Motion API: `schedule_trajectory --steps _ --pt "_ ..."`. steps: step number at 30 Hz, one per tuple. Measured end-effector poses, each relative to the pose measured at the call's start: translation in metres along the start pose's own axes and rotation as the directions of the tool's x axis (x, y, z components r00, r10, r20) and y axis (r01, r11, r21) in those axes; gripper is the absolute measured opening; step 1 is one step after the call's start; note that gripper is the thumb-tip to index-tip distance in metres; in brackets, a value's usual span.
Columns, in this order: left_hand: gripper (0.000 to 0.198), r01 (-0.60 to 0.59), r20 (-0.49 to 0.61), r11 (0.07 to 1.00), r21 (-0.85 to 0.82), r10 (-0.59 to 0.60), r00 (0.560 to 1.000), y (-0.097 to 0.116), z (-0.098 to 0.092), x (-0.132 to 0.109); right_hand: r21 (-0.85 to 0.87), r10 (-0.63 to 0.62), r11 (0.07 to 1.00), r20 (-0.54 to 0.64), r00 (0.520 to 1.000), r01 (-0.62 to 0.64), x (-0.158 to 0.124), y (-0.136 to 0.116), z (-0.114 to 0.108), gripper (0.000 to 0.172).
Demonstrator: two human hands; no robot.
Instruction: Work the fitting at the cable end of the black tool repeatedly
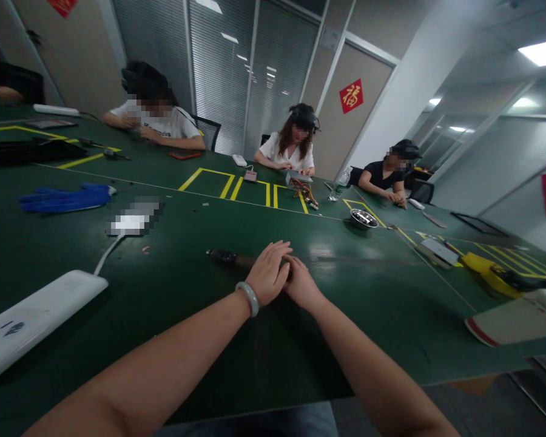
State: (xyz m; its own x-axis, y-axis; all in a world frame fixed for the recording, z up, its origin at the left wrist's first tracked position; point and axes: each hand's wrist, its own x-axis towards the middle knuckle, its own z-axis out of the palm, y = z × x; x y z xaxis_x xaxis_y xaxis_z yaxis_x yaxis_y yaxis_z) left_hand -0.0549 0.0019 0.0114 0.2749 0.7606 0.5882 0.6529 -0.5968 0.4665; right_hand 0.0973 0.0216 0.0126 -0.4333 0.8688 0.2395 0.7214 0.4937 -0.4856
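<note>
Your two hands meet over the near half of the green table, in front of your body. Your left hand, with a pale bangle at the wrist, has its fingers straight and side by side, its thumb reaching toward the other hand. Your right hand is bent, its fingertips near the left thumb. A dark tool lies on the table, its tip to the left; its other end runs beneath your left hand and is hidden. One cannot tell whether either hand is clamped on it.

To the left, a white power bank is joined by a cable to a blurred device; a blue glove lies beyond. To the right are a metal bowl, a yellow object and, near the table edge, a white cylinder with a red rim.

Across the table, a co-worker in white sits at a grey box with coloured wires; a clear bottle stands beside. Yellow tape marks the surface.
</note>
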Motion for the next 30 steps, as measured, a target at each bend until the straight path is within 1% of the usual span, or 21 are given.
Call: schedule_trajectory --steps 1,2,3,5,7,8,10,12,13,15,17,20,22,24,26,28,30 --pt "0.038 0.003 0.020 1.000 0.012 -0.003 1.000 -0.002 0.001 0.001 -0.004 0.017 1.000 -0.020 1.000 -0.017 -0.004 0.004 -0.014 0.055" --pt "0.038 -0.004 0.050 1.000 0.025 0.003 0.999 -0.003 0.002 0.002 -0.021 0.042 0.999 -0.014 0.999 -0.042 -0.010 0.008 -0.029 0.053" --pt "0.037 -0.017 0.088 0.999 0.039 0.013 0.996 -0.004 0.004 0.003 -0.053 0.074 0.996 0.027 0.997 -0.073 -0.017 0.012 -0.043 0.047" --pt "0.035 -0.049 0.163 0.997 0.062 0.038 0.986 -0.006 0.009 0.005 -0.122 0.136 0.986 0.180 0.974 -0.115 -0.033 0.022 -0.066 0.032" --pt "0.035 -0.075 0.216 0.994 0.080 0.057 0.975 -0.007 0.015 0.005 -0.189 0.180 0.974 0.313 0.933 -0.124 -0.049 0.029 -0.077 0.027" --pt "0.036 -0.086 0.235 0.992 0.093 0.062 0.970 -0.007 0.018 0.005 -0.211 0.192 0.970 0.346 0.919 -0.123 -0.055 0.032 -0.078 0.025" --pt "0.036 -0.099 0.273 0.987 0.127 0.061 0.960 -0.008 0.023 0.005 -0.226 0.204 0.966 0.354 0.912 -0.129 -0.064 0.036 -0.075 0.018" --pt "0.033 -0.099 0.315 0.983 0.157 0.046 0.948 -0.009 0.025 0.004 -0.192 0.224 0.967 0.326 0.918 -0.168 -0.066 0.039 -0.070 0.011" --pt "0.031 -0.098 0.333 0.981 0.169 0.037 0.942 -0.009 0.026 0.005 -0.155 0.238 0.968 0.304 0.922 -0.199 -0.064 0.040 -0.068 0.011" --pt "0.027 -0.099 0.357 0.977 0.187 0.026 0.934 -0.009 0.026 0.006 -0.054 0.277 0.961 0.236 0.931 -0.272 -0.057 0.043 -0.065 0.016" --pt "0.025 -0.100 0.361 0.972 0.212 0.018 0.932 -0.008 0.027 0.007 0.069 0.309 0.945 0.145 0.940 -0.321 -0.046 0.045 -0.061 0.023" --pt "0.026 -0.101 0.352 0.960 0.262 0.003 0.936 -0.004 0.030 0.009 0.265 0.335 0.904 0.050 0.941 -0.335 -0.032 0.047 -0.050 0.029" --pt "0.024 -0.096 0.344 0.955 0.279 -0.006 0.939 -0.002 0.032 0.010 0.321 0.355 0.886 -0.003 0.935 -0.335 -0.028 0.049 -0.042 0.030" --pt "0.020 -0.087 0.339 0.957 0.277 -0.013 0.941 0.001 0.033 0.010 0.280 0.347 0.907 -0.073 0.935 -0.315 -0.029 0.050 -0.035 0.028" --pt "0.015 -0.092 0.342 0.958 0.271 -0.007 0.940 0.003 0.034 0.009 0.192 0.300 0.943 -0.137 0.944 -0.272 -0.034 0.053 -0.033 0.025" --pt "0.013 -0.105 0.345 0.959 0.264 0.008 0.938 0.004 0.034 0.010 0.107 0.247 0.967 -0.150 0.957 -0.233 -0.040 0.056 -0.034 0.022" --pt "0.012 -0.109 0.347 0.961 0.254 0.015 0.938 0.004 0.033 0.010 0.030 0.205 0.979 -0.134 0.970 -0.203 -0.044 0.057 -0.036 0.020"
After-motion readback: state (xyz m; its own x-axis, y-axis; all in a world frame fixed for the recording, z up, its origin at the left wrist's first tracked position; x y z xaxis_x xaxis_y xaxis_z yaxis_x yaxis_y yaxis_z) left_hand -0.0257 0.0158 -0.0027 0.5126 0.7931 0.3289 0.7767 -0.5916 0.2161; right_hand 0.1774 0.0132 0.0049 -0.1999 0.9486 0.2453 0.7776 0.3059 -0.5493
